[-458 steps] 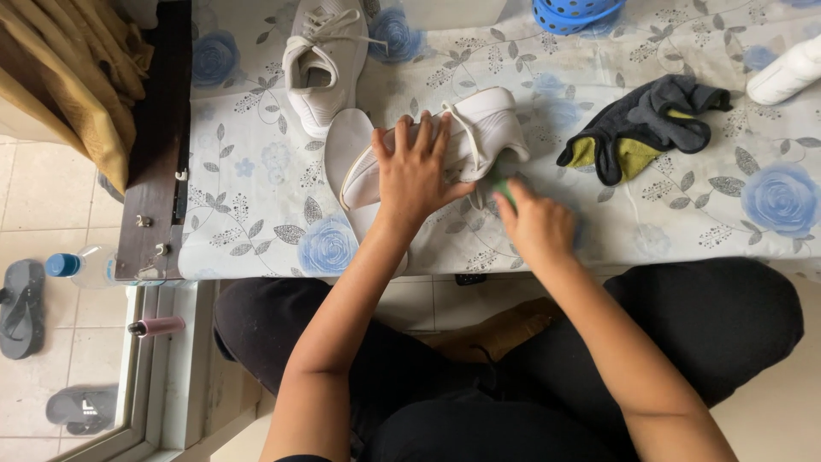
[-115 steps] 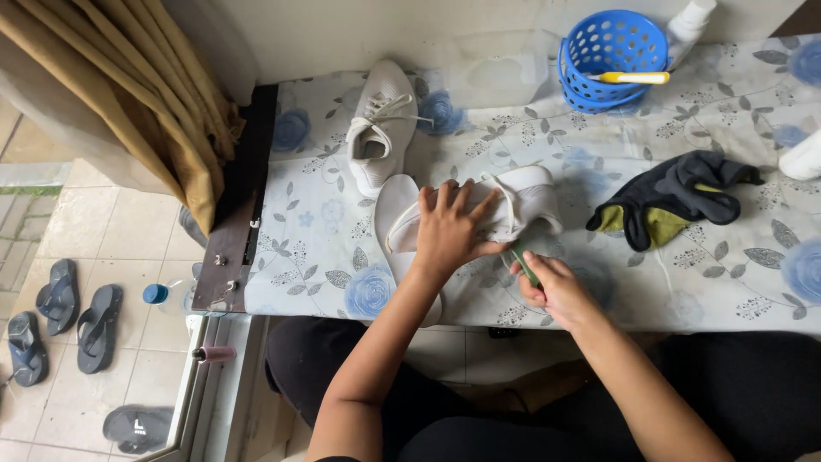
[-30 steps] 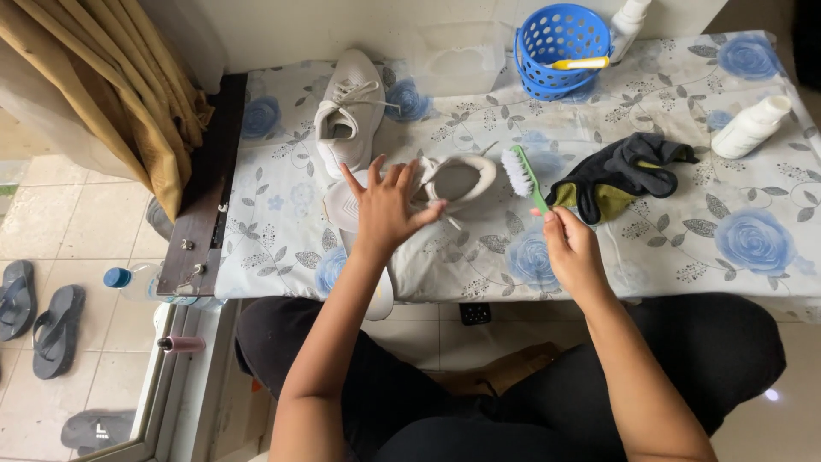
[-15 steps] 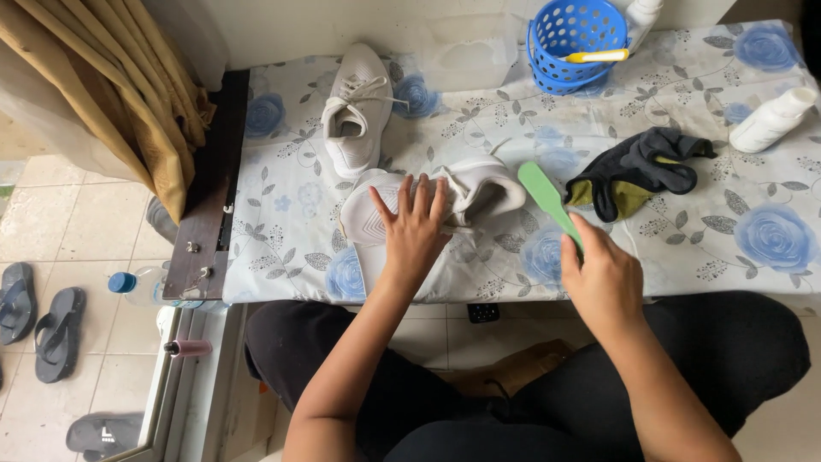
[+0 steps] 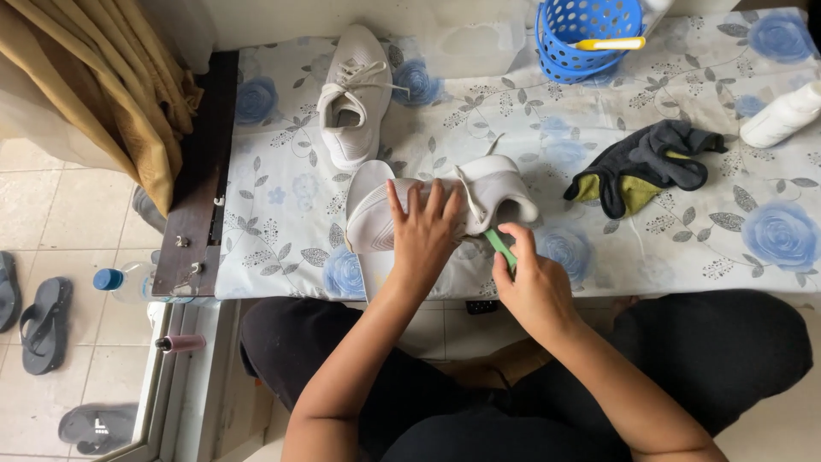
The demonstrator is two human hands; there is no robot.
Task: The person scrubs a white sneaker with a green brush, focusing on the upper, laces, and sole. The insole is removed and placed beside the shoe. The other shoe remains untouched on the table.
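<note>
Left hand (image 5: 425, 233) lies spread flat on the shoe (image 5: 445, 208) at the surface's (image 5: 547, 145) near edge; right hand (image 5: 532, 287) has its grip pinching the green brush (image 5: 499, 246) (bristles hidden). Best pin the shoe firmly, using short strokes

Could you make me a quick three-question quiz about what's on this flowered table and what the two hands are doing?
1. True or false: the left hand presses on the white fabric sneaker lying on its side.
2. What does the right hand grip?
A. green-handled brush
B. white plastic bottle
C. dark grey and yellow cloth
3. What lies across the round blue plastic basket?

Key: 1 true; 2 A; 3 a yellow-handled tool.
</note>
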